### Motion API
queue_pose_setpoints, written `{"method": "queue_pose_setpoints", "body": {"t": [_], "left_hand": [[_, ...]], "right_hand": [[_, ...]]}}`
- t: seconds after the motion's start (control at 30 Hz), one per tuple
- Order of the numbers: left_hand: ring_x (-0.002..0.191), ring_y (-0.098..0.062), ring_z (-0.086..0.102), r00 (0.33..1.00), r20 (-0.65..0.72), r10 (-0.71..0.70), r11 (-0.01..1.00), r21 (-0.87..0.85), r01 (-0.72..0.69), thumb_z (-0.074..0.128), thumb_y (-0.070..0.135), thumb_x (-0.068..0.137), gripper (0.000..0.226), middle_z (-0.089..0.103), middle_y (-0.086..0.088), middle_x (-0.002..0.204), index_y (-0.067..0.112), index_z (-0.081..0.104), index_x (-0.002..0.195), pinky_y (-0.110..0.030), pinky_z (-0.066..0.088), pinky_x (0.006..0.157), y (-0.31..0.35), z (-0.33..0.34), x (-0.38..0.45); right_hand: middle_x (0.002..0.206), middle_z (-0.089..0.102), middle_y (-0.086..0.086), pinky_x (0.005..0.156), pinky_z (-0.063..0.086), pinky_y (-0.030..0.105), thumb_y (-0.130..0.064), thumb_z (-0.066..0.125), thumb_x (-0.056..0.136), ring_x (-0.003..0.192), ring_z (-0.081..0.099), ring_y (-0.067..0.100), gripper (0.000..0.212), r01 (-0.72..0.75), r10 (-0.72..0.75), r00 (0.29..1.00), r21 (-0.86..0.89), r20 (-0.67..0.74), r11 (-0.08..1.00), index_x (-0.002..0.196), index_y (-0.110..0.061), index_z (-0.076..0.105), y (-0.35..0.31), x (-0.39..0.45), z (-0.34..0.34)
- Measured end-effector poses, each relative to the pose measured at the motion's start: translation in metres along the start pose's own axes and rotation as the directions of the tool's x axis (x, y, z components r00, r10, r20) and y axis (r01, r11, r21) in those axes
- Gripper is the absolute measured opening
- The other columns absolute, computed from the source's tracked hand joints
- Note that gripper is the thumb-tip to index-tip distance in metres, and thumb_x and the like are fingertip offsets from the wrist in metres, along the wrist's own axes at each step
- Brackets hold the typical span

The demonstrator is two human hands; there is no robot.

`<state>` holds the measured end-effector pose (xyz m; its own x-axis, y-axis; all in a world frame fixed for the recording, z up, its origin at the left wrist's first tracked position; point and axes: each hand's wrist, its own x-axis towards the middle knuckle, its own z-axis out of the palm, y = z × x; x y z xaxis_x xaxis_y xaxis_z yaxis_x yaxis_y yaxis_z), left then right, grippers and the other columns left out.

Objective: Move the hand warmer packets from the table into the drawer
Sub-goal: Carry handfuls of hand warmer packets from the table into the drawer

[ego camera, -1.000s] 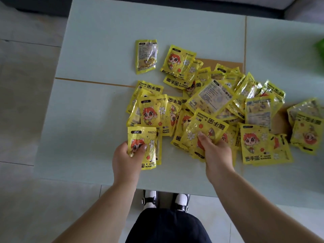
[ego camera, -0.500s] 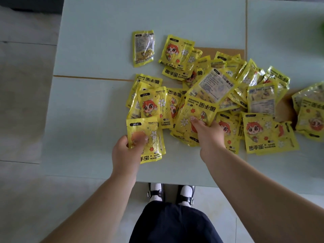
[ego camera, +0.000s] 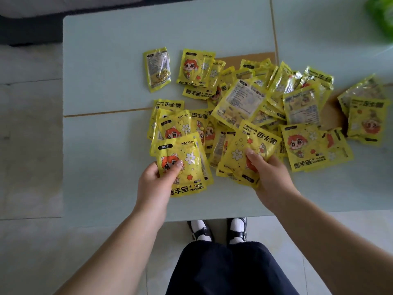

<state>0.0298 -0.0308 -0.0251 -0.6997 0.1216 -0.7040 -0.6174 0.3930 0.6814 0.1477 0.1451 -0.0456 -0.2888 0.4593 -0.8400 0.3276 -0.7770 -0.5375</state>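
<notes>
Several yellow hand warmer packets [ego camera: 244, 101] lie in a loose heap across the pale green table [ego camera: 106, 145]. My left hand [ego camera: 155, 182] pinches a small stack of packets [ego camera: 187, 160] at the heap's near left, thumb on the cartoon face. To its right, my right hand [ego camera: 270, 175] grips another few packets [ego camera: 244, 154], thumb on top. One packet [ego camera: 157, 68] lies apart at the far left. No drawer is in view.
The table's near edge [ego camera: 212, 218] runs just above my black shoes [ego camera: 217, 231] and dark skirt. Brown cardboard [ego camera: 331, 109] shows under the heap. Something green [ego camera: 382, 15] sits at the far right corner. A grey sofa edge [ego camera: 32, 7] lies beyond the table.
Both hands have closed on packets and drawn them slightly toward the near edge. The stack in my right hand has come up off the heap.
</notes>
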Motion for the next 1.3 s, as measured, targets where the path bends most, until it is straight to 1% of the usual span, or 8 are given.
{"method": "queue_pose_setpoints", "body": {"t": [0.17,0.33,0.47,0.6,0.77,1.0,1.13,1.3], "left_hand": [[0.099,-0.021,0.069,0.986,0.164,-0.012,0.999,0.04,0.006,0.075,0.023,0.076,0.013,0.075,0.0,0.097,0.019,0.069,0.088,-0.046,0.048,0.097,0.021,0.03,-0.006],[0.084,-0.004,0.057,0.926,0.379,-0.008,0.98,0.186,-0.068,0.072,0.032,0.075,0.021,0.067,0.005,0.089,0.019,0.058,0.082,-0.033,0.031,0.088,0.037,0.074,-0.022],[0.106,-0.011,0.06,0.83,0.558,-0.015,0.944,0.282,-0.172,0.075,0.039,0.066,0.045,0.07,0.001,0.107,0.015,0.061,0.101,-0.036,0.032,0.101,0.036,0.106,-0.043],[0.092,-0.009,0.066,0.727,0.684,-0.068,0.894,0.365,-0.26,0.069,0.021,0.08,0.016,0.073,0.001,0.096,0.017,0.062,0.094,-0.029,0.043,0.086,0.024,0.131,-0.084],[0.104,-0.024,0.066,0.628,0.77,-0.116,0.804,0.444,-0.396,0.073,0.032,0.068,0.036,0.072,-0.007,0.105,0.016,0.064,0.1,-0.048,0.046,0.099,-0.005,0.159,-0.134],[0.097,-0.031,0.068,0.444,0.849,-0.288,0.65,0.514,-0.56,0.067,0.019,0.083,0.015,0.073,-0.01,0.097,0.012,0.067,0.097,-0.05,0.052,0.091,-0.095,0.18,-0.233],[0.098,-0.032,0.068,0.347,0.846,-0.404,0.556,0.529,-0.642,0.072,0.031,0.069,0.034,0.074,-0.011,0.099,0.012,0.069,0.098,-0.056,0.049,0.094,-0.156,0.174,-0.302],[0.096,-0.034,0.069,0.252,0.82,-0.514,0.459,0.511,-0.727,0.071,0.026,0.072,0.031,0.074,-0.015,0.098,0.01,0.068,0.099,-0.056,0.05,0.093,-0.239,0.155,-0.383]], "right_hand": [[0.101,0.07,0.011,0.082,0.055,0.053,-0.017,0.064,0.082,0.093,0.068,0.029,0.031,0.057,-0.058,0.998,0.149,0.002,0.987,0.112,-0.009,0.057,0.002,-0.029,-0.042],[0.112,0.068,0.019,0.086,0.053,0.055,-0.017,0.064,0.082,0.102,0.066,0.035,0.039,0.162,-0.124,0.982,0.293,-0.143,0.942,0.117,-0.005,0.054,0.006,-0.058,-0.086],[0.109,0.068,0.018,0.081,0.055,0.052,-0.014,0.062,0.085,0.098,0.067,0.034,0.036,0.285,-0.164,0.939,0.418,-0.302,0.863,0.118,-0.005,0.054,0.028,-0.084,-0.119],[0.087,0.073,0.005,0.069,0.058,0.045,-0.011,0.059,0.085,0.08,0.07,0.025,0.017,0.408,-0.178,0.882,0.516,-0.437,0.753,0.102,-0.013,0.06,0.06,-0.125,-0.151],[0.09,0.072,0.006,0.079,0.055,0.054,-0.011,0.06,0.086,0.083,0.068,0.028,0.012,0.5,-0.124,0.812,0.57,-0.571,0.652,0.097,-0.016,0.061,0.102,-0.172,-0.193],[0.097,0.07,0.007,0.077,0.055,0.051,-0.013,0.064,0.083,0.089,0.068,0.027,0.016,0.619,0.077,0.687,0.636,-0.723,0.46,0.098,-0.016,0.059,0.208,-0.252,-0.25],[0.095,0.068,0.005,0.076,0.056,0.044,-0.013,0.063,0.085,0.081,0.067,0.019,0.015,0.689,0.206,0.605,0.636,-0.769,0.349,0.098,-0.016,0.057,0.284,-0.306,-0.275],[0.094,0.069,0.006,0.076,0.056,0.043,-0.011,0.063,0.085,0.08,0.067,0.019,0.014,0.756,0.348,0.539,0.622,-0.768,0.202,0.095,-0.016,0.056,0.377,-0.367,-0.298]]}}
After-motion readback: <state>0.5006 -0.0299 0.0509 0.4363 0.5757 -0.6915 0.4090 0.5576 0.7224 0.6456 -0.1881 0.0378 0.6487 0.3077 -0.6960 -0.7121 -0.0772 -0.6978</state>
